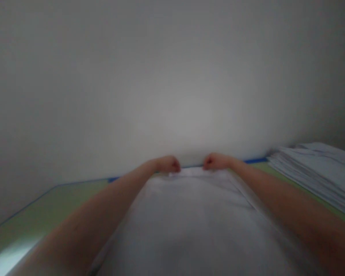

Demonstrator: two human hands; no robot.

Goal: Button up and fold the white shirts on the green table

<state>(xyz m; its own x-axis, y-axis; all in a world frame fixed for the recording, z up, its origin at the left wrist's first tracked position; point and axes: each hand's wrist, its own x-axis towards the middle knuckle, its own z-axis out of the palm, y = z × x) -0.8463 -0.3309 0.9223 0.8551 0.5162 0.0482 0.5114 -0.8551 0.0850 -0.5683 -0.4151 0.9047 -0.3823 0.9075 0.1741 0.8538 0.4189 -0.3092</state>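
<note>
A white cloth garment point(195, 218) stretches away from me between my two forearms, its far end a narrow band. My left hand point(169, 164) pinches the left corner of that band with curled fingers. At the right corner, my right hand point(215, 161) grips the same band, its fingers also closed. Between the hands the band runs almost straight. A faint seam or fold line slants down the garment's right side. Its near part is blurred and runs out of the bottom of the view, so I cannot tell its exact kind.
A green table point(71, 203) with a blue edge lies under the garment. Behind it rises a plain grey-white wall point(172, 84). Several flat white cloths are piled in a stack point(322, 168) at the right. Bright light falls on the table's near left.
</note>
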